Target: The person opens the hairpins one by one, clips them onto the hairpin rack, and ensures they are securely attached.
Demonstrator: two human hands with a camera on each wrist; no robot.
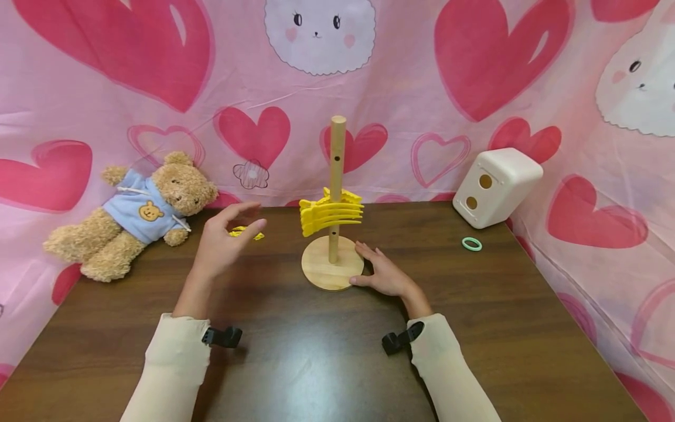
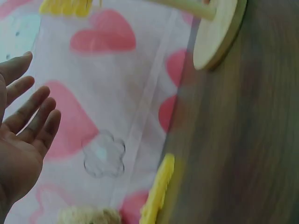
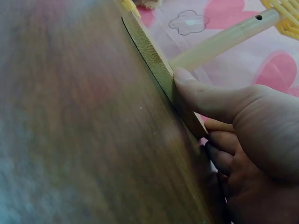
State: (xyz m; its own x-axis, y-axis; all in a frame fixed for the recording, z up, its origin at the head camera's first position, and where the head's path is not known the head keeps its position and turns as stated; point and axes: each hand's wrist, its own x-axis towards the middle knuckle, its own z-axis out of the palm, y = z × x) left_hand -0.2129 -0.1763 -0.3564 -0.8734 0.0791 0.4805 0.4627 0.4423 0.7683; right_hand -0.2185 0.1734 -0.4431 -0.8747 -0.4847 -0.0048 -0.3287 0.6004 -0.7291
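Note:
A wooden stand has a round base point(image 1: 321, 272) and an upright pole point(image 1: 337, 140) with small dark holes in it. Around the pole's lower half sit yellow pieces point(image 1: 332, 212) with several long curved prongs. My right hand point(image 1: 387, 275) grips the right edge of the base; the right wrist view shows the thumb point(image 3: 201, 93) on its rim and the fingers bent at its edge. My left hand point(image 1: 224, 240) is raised left of the stand, fingers loosely bent with nothing in them. Beside and partly behind it lies another yellow piece point(image 1: 255, 234), also visible in the left wrist view.
A teddy bear point(image 1: 150, 205) in a blue hoodie leans at the back left. At the back right stands a white box point(image 1: 498, 187) with two round holes, and a mint-green ring point(image 1: 471, 244) lies before it. A pink heart-patterned cloth point(image 1: 401, 88) hangs behind the table point(image 1: 306, 363).

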